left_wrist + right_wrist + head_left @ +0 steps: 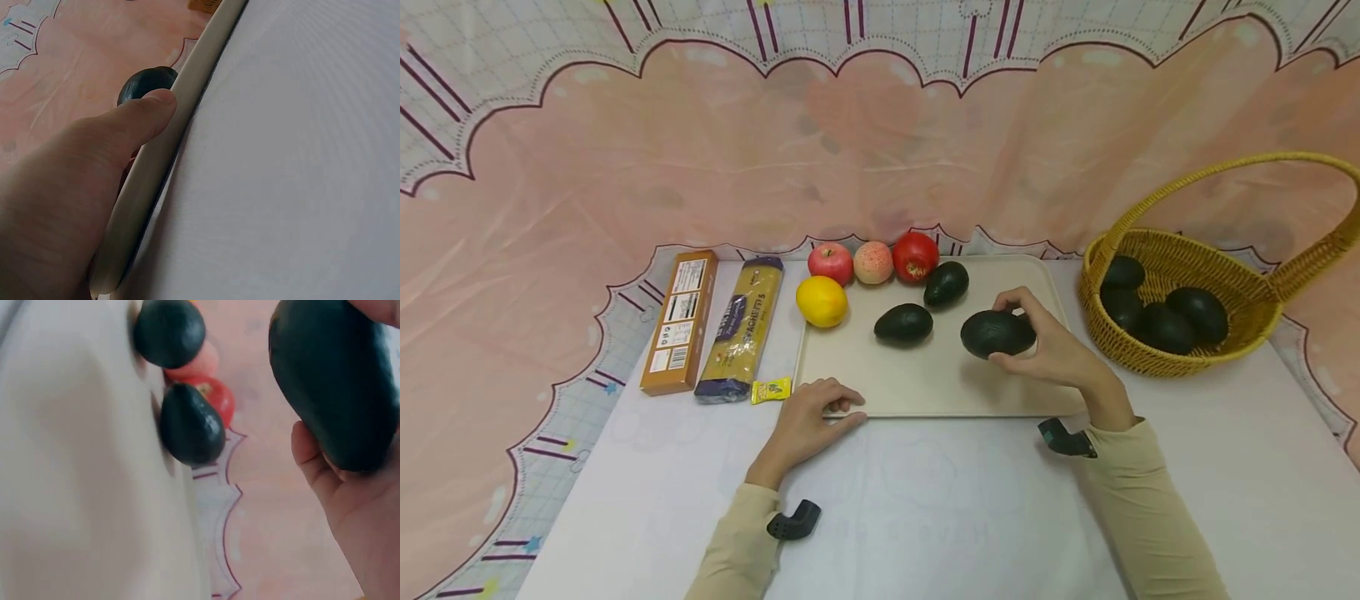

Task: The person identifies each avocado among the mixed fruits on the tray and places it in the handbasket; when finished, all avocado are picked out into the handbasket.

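Observation:
A dark green avocado (996, 334) is held above the right part of the cream tray (925, 400) by my right hand (1056, 346), thumb on the near side and fingers on the far side. The right wrist view shows the avocado (337, 381) large, apart from the tray surface. My left hand (811, 421) rests at the tray's front left corner, its fingers loosely bent and its thumb (159, 103) lying on the rim. Two more avocados lie on the tray, one near the middle (904, 323) and one farther back (947, 284).
A red apple (831, 263), peach (873, 262), pomegranate (915, 257) and lemon (822, 301) sit at the tray's back left. Leftward lie a spaghetti packet (741, 329), a brown box (681, 323) and a small yellow packet (771, 390). A tall-handled wicker basket (1255, 312) at right holds several avocados.

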Demonstrator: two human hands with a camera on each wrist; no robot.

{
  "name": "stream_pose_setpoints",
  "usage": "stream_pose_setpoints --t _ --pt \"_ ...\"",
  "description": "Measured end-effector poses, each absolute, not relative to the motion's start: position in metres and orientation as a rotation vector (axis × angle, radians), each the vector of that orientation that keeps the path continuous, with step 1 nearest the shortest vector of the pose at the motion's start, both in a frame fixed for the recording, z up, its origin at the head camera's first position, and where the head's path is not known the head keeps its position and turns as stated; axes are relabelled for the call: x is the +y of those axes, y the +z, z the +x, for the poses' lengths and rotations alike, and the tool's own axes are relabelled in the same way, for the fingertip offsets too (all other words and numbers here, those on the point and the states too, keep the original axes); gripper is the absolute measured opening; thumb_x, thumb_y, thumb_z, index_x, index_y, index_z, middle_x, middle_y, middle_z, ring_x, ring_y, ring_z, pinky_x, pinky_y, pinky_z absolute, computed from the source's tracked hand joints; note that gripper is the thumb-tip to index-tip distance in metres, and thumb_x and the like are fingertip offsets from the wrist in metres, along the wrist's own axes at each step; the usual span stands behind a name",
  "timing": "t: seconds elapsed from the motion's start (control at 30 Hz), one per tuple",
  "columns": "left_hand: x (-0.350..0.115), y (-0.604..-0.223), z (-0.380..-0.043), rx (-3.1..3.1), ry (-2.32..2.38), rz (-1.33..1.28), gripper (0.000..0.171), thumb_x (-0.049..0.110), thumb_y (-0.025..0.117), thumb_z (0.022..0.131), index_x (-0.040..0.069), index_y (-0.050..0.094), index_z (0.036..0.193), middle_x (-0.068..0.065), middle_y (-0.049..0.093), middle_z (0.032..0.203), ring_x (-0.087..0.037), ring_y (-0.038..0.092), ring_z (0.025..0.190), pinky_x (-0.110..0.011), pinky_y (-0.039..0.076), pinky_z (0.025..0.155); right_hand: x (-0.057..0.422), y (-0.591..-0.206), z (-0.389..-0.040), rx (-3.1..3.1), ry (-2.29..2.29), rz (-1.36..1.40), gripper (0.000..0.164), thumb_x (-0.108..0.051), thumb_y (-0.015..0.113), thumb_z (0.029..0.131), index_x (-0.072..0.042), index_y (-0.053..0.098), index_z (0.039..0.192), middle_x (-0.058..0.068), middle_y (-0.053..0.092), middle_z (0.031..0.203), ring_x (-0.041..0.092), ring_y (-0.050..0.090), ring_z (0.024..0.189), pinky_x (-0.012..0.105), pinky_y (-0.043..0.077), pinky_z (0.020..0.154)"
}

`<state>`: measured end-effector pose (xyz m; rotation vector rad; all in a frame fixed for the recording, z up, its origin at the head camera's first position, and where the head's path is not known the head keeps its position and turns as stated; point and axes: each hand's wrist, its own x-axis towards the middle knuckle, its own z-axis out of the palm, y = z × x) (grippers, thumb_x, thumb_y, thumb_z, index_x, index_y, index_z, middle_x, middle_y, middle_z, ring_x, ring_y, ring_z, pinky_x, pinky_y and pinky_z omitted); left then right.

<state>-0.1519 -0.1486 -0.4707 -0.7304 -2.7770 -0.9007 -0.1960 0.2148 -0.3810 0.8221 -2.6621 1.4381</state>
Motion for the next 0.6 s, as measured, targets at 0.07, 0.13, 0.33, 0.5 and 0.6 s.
stream_pose_setpoints --t 0.07,0.13,0.33,0.5,0.6 --pt "-0.149 -0.471 -0.152 -2.773 -0.901 -0.731 0.019 0.039 0.075 0.079 0.030 0.069 0.095 0.016 0.052 0.076 -0.004 0.044 0.072 -0.024 0.035 0.070 0.218 -0.376 -0.194 -2.656 1.458 0.794 0.058 -0.001 0.078 0.070 -0.003 0.043 0.118 0.005 0.047 0.114 0.012 0.042 0.102 0.017 0.036 0.085" --pt "-0.149 -0.471 -0.152 -2.771 -0.896 -0.733 0.019 0.039 0.075 0.079 0.031 0.068 0.095 0.016 0.052 0.076 -0.004 0.044 0.072 -0.024 0.035 0.070 0.222 -0.373 -0.193 -2.655 1.471 0.767 0.058 0.000 0.076 0.071 -0.003 0.043 0.118 0.005 0.047 0.114 0.011 0.042 0.102 0.017 0.036 0.085" --pt "-0.149 -0.473 -0.153 -2.773 -0.896 -0.726 0.019 0.039 0.075 0.079 0.031 0.068 0.095 0.016 0.052 0.076 -0.004 0.044 0.072 -0.024 0.036 0.070 0.241 -0.374 -0.196 -2.663 1.420 0.696 0.061 -0.005 0.078 0.073 -0.008 0.043 0.123 -0.001 0.046 0.121 0.005 0.042 0.108 0.016 0.033 0.089" --pt "-0.149 -0.473 -0.153 -2.773 -0.897 -0.724 0.019 0.040 0.074 0.079 0.031 0.068 0.096 0.017 0.052 0.076 -0.004 0.044 0.073 -0.024 0.035 0.070 0.256 -0.371 -0.197 -2.640 1.429 0.632 0.063 -0.007 0.076 0.076 -0.014 0.046 0.130 -0.001 0.047 0.128 0.002 0.042 0.114 0.013 0.031 0.095" --pt "-0.149 -0.473 -0.153 -2.772 -0.898 -0.725 0.019 0.040 0.074 0.079 0.031 0.068 0.095 0.017 0.052 0.076 -0.003 0.044 0.073 -0.024 0.036 0.070 0.265 -0.370 -0.197 -2.607 1.435 0.621 0.063 -0.004 0.075 0.076 -0.014 0.047 0.132 -0.001 0.047 0.129 0.003 0.044 0.113 0.010 0.031 0.096"
